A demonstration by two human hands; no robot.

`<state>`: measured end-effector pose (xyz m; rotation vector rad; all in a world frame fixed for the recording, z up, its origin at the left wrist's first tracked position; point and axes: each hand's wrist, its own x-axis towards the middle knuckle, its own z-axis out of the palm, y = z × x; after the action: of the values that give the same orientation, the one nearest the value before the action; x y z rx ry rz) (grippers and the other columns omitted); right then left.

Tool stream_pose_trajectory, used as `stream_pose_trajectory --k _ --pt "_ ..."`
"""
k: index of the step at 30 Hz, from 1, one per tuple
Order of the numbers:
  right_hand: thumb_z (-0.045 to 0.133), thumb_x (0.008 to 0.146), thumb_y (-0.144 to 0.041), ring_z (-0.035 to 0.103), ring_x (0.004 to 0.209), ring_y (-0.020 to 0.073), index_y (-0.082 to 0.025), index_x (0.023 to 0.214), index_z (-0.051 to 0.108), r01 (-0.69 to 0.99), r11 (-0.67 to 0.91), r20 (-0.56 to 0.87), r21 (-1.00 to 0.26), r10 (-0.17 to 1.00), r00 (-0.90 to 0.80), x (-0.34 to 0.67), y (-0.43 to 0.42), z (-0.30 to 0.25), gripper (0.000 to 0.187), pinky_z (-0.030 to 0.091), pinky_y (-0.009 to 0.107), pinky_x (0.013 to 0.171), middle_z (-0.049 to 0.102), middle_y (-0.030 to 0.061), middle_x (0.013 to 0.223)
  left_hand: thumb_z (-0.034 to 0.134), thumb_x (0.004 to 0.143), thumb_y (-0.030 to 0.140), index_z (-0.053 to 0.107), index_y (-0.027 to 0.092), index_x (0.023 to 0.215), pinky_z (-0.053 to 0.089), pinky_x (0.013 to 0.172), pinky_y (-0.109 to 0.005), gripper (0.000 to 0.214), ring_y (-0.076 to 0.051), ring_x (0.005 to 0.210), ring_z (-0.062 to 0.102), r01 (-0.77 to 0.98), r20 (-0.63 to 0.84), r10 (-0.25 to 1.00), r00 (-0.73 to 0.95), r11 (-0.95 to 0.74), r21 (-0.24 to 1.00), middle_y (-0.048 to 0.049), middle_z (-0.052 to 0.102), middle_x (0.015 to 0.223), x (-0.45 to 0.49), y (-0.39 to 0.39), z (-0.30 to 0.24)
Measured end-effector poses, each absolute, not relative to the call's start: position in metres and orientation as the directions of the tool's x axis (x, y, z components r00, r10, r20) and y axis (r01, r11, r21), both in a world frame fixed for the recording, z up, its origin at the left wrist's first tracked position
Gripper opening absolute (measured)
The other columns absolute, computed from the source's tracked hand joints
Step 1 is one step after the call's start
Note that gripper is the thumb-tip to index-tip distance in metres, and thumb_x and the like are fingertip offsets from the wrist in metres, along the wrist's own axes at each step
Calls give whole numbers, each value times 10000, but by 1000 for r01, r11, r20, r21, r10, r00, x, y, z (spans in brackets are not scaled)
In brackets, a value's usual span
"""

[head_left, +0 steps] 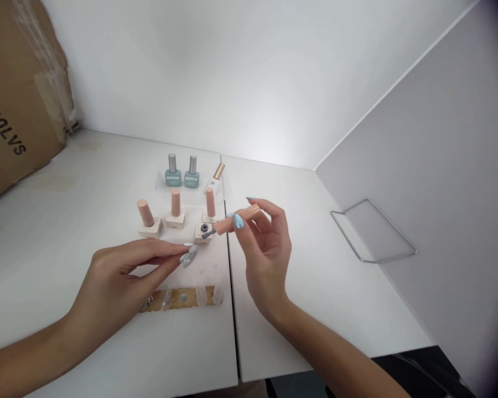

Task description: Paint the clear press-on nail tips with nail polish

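Between the thumb and fingers of my left hand (126, 271) is a pinched false nail (188, 256), greyish and shiny. My right hand (265, 251) grips the pink cap of a nail polish brush (244, 216), its grey-coated bristles pointing left, just above the false nail. Under the bristles stands an uncapped white polish bottle (203, 232) with grey polish around its neck. Below my left hand lies a wooden strip (191, 297) bearing several clear false nails and a small grey-blue dot. My left fingers partly hide the strip's left end.
Three capped pink-topped bottles (176, 210) stand behind my hands. Farther back, a clear tray (160, 185) holds two teal bottles (173, 174) and a tilted white bottle with a gold cap (216, 178). A cardboard box (20, 99) is at left, a wire frame (373, 232) at right.
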<state>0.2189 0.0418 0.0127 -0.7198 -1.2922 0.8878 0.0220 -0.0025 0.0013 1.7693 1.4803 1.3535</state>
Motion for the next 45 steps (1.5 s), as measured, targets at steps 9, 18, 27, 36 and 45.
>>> stream_pose_trajectory --k 9,18,27,36,45 --pt "687 966 -230 754 745 146 -308 1148 570 -166 551 565 -818 824 -44 217 38 13 229 654 350 703 717 -62 796 789 857 312 849 380 862 636 601 -194 91 -170 728 807 502 414 909 -50 -335 797 89 861 868 24 -2 2" --pt "656 985 -217 783 884 157 -288 1093 560 -170 418 416 -893 908 47 218 42 14 162 632 409 913 743 -73 754 785 839 291 852 387 866 621 614 -128 120 -129 723 803 493 425 903 -59 -344 799 108 858 857 21 -3 -1" --pt "648 990 -189 785 847 134 -282 1096 558 -201 450 450 -870 891 48 217 40 13 168 629 366 882 766 -75 774 837 804 351 853 352 847 641 622 -133 46 -137 658 807 341 216 974 -62 -182 922 57 861 827 22 2 2" --pt "668 981 -218 780 882 130 -293 1098 554 -189 412 407 -892 911 66 219 42 12 179 635 349 877 753 -79 782 845 792 386 841 314 842 645 672 -133 88 -137 691 807 256 161 984 -78 -137 957 30 848 801 23 4 8" --pt "716 944 -339 759 868 156 -297 1080 530 -131 245 236 -961 968 81 219 55 1 234 620 373 844 721 -65 820 836 766 362 825 288 788 645 655 -136 78 -139 656 797 280 178 979 -100 -144 949 25 836 768 25 0 11"
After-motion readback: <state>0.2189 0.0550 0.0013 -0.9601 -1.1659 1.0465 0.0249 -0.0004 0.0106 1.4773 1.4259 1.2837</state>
